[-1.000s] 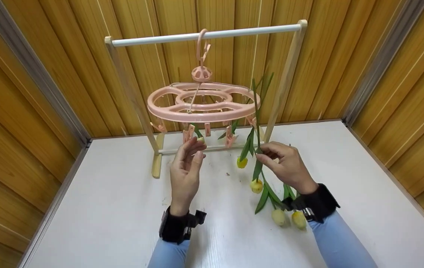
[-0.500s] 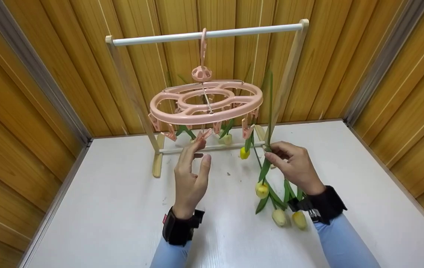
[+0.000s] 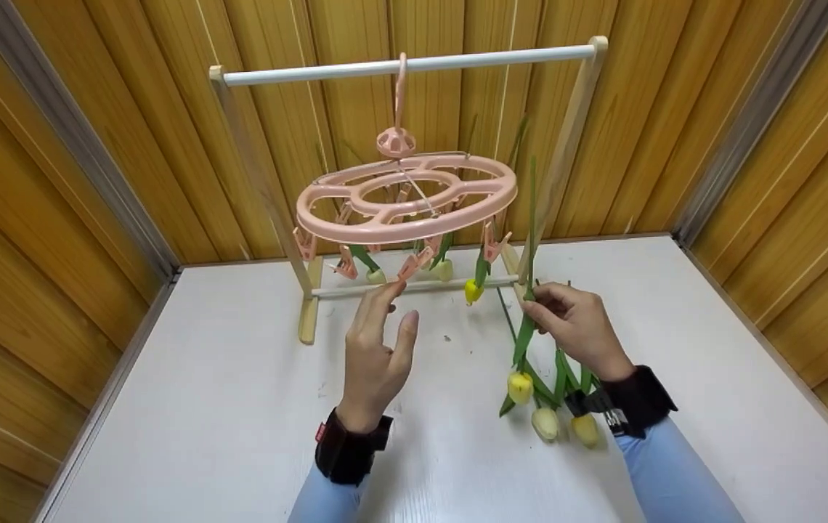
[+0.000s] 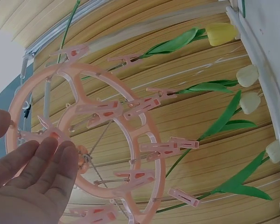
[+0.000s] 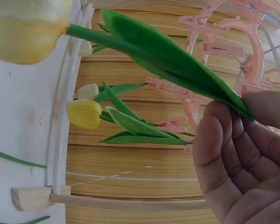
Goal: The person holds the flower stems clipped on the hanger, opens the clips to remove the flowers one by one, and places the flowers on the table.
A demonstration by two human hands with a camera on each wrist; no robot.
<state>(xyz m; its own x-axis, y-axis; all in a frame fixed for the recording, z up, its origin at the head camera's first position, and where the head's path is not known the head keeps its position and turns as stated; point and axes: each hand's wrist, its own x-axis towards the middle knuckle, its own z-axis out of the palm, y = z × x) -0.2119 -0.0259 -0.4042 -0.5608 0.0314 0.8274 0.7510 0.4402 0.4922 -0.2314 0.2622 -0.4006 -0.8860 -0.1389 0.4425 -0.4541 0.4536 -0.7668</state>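
Note:
My right hand [image 3: 581,327] pinches the stem of a yellow tulip [image 3: 520,388] at its leaves. The flower hangs head down, its bare stem pointing up beside the rack's right post. In the right wrist view the thumb and fingers meet at the base of its leaf [image 5: 154,56]. My left hand [image 3: 378,356] is raised under a pink round clip hanger [image 3: 407,234], fingers nearly straight, fingertips at a clothes peg [image 3: 414,265] on its near side. Several tulips hang head down from other pegs, among them a yellow tulip [image 3: 473,291] and a white tulip [image 4: 250,101].
The hanger hooks over the white bar [image 3: 298,75] of a wooden stand [image 3: 309,319]. On the white table [image 3: 203,407], more tulips lie by my right wrist, including a pale tulip [image 3: 545,423] and a yellowish tulip [image 3: 585,431]. Wood-patterned walls [image 3: 784,203] enclose the table.
The hanger has turned, its near pegs shifting to the right. My left hand has moved slightly right along with them. My right hand has carried its tulip a little to the right.

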